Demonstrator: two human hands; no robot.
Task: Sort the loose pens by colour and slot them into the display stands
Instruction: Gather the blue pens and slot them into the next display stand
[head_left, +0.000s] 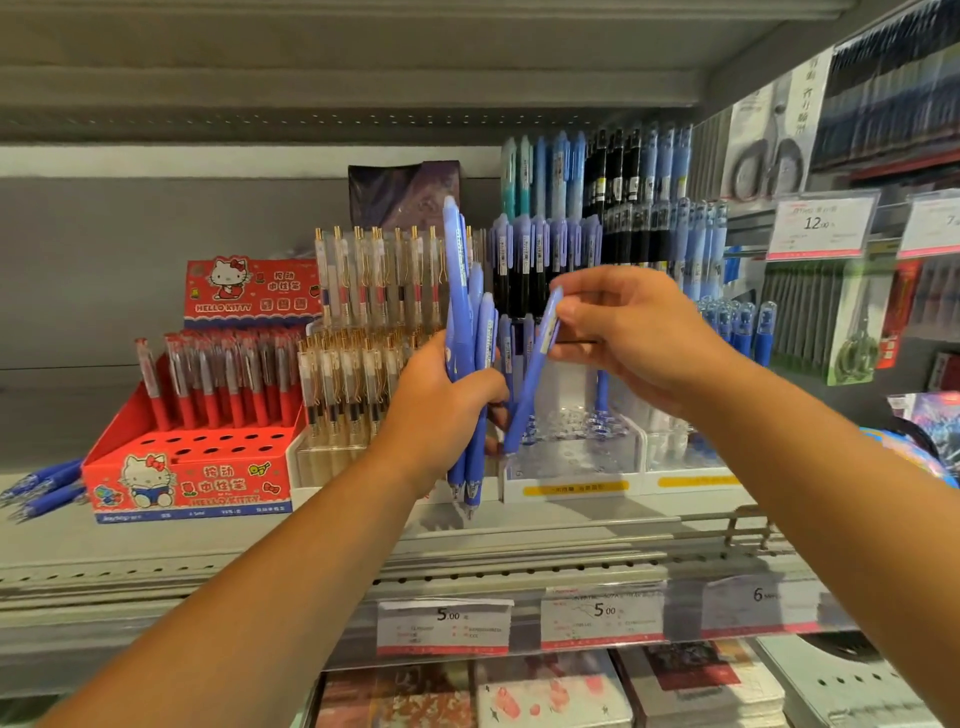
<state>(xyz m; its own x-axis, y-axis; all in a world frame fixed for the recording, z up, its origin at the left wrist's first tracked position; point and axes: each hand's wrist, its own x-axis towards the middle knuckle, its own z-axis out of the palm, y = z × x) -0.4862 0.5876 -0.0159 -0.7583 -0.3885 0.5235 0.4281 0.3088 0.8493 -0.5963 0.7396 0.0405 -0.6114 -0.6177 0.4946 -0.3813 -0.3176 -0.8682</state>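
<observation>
On the middle shelf (322, 535) of a shop stationery bay, the following are recorded.

Left hand (441, 400): fingers wrapped tight round a bundle of blue pens (460, 291), held upright, tips down, in front of the stands.

Right hand (639, 338): thumb and fingertips pinched on the upper end of a single blue pen (530, 384), which is tilted, its tip lowered to the front corner of the clear stand (576, 457). Whether the tip is already in a hole cannot be told.

Clear stand: front holes mostly unfilled; rows of blue, purple-blue and black pens are stood behind.

Loose blue pens (47, 488): laid flat at the far left of the shelf, beside the red box (192, 478) of red pens.

Hazards, as judged: the tilted pen may be pushed against the stand's edge instead of into a hole, and be skidded off. The bundle, gripped low with its tops fanned, may be loosened while attention is given to the right hand, and pens dropped. Near-alike blues may be mixed, since the shades are close.
</observation>
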